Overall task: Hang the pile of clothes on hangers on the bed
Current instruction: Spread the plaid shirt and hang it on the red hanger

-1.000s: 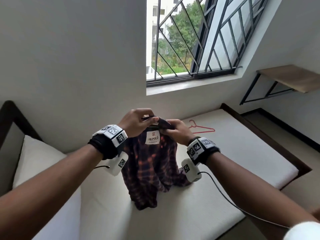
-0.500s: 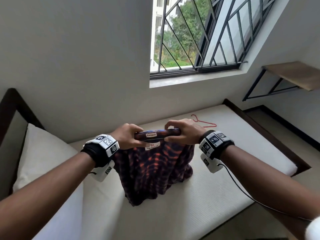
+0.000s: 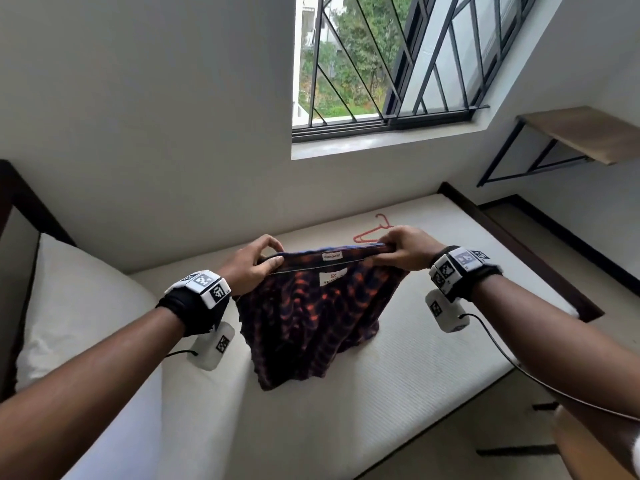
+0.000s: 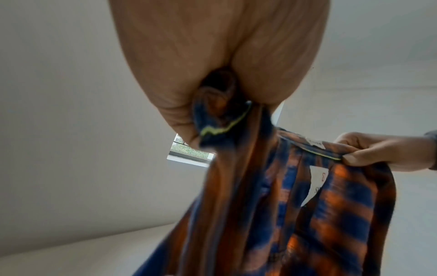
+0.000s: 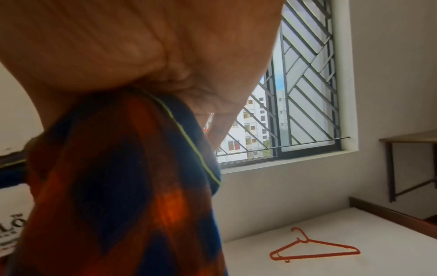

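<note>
Both my hands grip the shirt (image 3: pixel 311 306) collar above the bed (image 3: pixel 415 358): left hand (image 3: pixel 254 263) pinching one end, right hand (image 3: pixel 405 249) the other; a hanger (image 3: pixel 372 233) lies on the bed beyond the shirt

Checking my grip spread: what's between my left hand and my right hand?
The collar of the plaid shirt, pulled taut between the left hand and right hand, with its white label midway. The head view shows it best.

Head camera looks down over the bed (image 3: pixel 398 358); both wrist cameras sit close beneath the palms, sharing the window (image 5: pixel 305 84).
</note>
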Demonstrator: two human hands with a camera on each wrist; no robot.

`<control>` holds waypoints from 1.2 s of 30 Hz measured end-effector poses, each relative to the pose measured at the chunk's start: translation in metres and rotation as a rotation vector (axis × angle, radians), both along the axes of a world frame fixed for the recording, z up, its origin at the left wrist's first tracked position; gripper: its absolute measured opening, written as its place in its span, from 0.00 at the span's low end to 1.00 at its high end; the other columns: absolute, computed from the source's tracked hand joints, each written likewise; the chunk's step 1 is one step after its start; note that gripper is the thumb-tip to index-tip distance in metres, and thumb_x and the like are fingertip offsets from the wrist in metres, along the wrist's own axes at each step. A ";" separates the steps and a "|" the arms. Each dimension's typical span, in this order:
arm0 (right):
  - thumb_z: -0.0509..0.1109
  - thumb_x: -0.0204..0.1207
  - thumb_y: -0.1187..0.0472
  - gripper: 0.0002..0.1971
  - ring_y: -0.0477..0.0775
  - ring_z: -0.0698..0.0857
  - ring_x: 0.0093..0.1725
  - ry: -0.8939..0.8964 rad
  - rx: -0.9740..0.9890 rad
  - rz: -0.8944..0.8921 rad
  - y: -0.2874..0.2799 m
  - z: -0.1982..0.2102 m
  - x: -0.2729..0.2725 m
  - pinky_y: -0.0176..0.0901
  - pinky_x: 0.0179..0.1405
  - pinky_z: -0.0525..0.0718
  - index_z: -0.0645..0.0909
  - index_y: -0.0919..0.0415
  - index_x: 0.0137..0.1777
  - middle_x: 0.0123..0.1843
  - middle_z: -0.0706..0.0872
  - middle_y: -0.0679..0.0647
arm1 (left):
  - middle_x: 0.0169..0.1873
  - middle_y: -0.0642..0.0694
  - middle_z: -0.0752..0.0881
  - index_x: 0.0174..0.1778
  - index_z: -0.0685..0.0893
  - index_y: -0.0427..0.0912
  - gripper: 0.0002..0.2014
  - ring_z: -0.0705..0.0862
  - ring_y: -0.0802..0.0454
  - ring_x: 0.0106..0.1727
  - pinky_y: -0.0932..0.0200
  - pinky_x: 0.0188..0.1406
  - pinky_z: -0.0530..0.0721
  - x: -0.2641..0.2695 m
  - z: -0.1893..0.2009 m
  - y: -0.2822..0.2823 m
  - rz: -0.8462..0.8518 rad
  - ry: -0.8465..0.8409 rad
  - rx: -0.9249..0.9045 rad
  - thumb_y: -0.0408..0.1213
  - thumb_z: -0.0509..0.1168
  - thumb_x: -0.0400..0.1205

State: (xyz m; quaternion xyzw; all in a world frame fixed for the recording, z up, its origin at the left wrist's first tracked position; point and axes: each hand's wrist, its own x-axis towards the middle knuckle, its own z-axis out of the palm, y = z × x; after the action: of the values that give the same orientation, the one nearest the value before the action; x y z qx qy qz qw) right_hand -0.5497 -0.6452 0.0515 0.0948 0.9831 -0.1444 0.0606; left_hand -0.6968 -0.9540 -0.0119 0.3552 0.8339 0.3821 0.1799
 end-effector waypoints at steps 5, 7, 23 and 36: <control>0.71 0.74 0.35 0.20 0.62 0.83 0.39 0.122 0.320 -0.040 0.013 0.007 0.005 0.47 0.36 0.74 0.85 0.53 0.43 0.35 0.84 0.54 | 0.31 0.48 0.85 0.46 0.82 0.56 0.10 0.79 0.48 0.32 0.53 0.38 0.81 -0.001 0.017 0.005 -0.073 0.156 0.025 0.58 0.66 0.81; 0.69 0.76 0.36 0.19 0.65 0.86 0.43 0.142 0.499 -0.112 0.015 0.007 0.009 0.46 0.38 0.72 0.85 0.52 0.48 0.42 0.88 0.58 | 0.28 0.49 0.81 0.43 0.84 0.49 0.13 0.76 0.51 0.29 0.55 0.34 0.78 0.002 0.020 0.005 -0.140 0.185 0.013 0.56 0.69 0.80; 0.73 0.76 0.46 0.18 0.58 0.87 0.42 0.129 -0.514 -0.509 -0.114 -0.111 0.027 0.50 0.43 0.82 0.78 0.53 0.28 0.35 0.86 0.54 | 0.26 0.49 0.86 0.29 0.87 0.47 0.20 0.82 0.50 0.30 0.51 0.40 0.81 0.090 -0.083 0.039 0.211 -0.388 0.031 0.53 0.65 0.83; 0.77 0.65 0.40 0.25 0.54 0.91 0.54 0.111 -0.961 -0.389 -0.141 -0.124 0.017 0.59 0.62 0.87 0.87 0.54 0.58 0.52 0.93 0.52 | 0.42 0.44 0.88 0.58 0.83 0.40 0.26 0.88 0.50 0.41 0.48 0.42 0.89 0.112 -0.049 0.021 -0.089 -0.689 0.173 0.40 0.69 0.62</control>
State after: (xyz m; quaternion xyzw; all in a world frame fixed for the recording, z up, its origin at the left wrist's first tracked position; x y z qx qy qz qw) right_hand -0.5323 -0.7858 -0.0727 0.2295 0.7719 -0.5926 0.0172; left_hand -0.5849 -0.9333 -0.0607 0.2555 0.6726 0.5404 0.4363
